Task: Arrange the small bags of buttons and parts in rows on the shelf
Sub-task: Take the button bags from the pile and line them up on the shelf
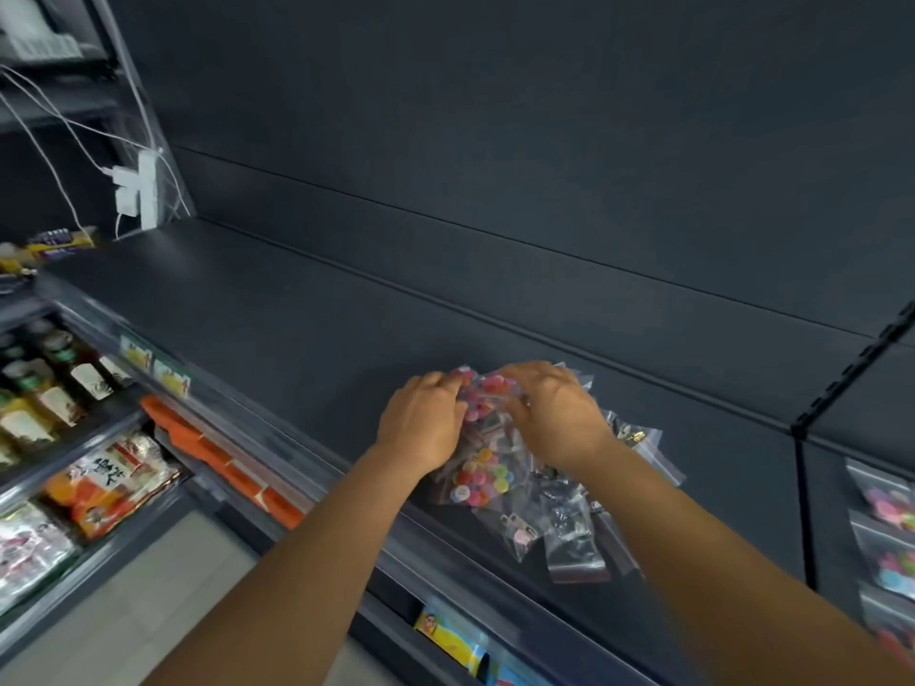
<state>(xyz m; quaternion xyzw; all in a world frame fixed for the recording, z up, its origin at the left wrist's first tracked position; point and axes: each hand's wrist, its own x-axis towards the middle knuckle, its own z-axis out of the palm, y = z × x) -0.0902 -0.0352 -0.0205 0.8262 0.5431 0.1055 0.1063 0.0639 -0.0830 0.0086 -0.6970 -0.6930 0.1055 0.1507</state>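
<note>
Both hands meet over a heap of small bags point(525, 492) on the dark shelf point(297, 309); left hand point(421, 420) and right hand point(557, 418) each curl their fingers onto the top bag of coloured buttons point(487, 393).

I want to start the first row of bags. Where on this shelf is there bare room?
The shelf is bare from the pile of bags leftward to the white power strip. It is crowded under the left hand and right hand.

white power strip point(143, 195) with cables, bottles point(54, 383), snack packets point(114, 482)
</note>
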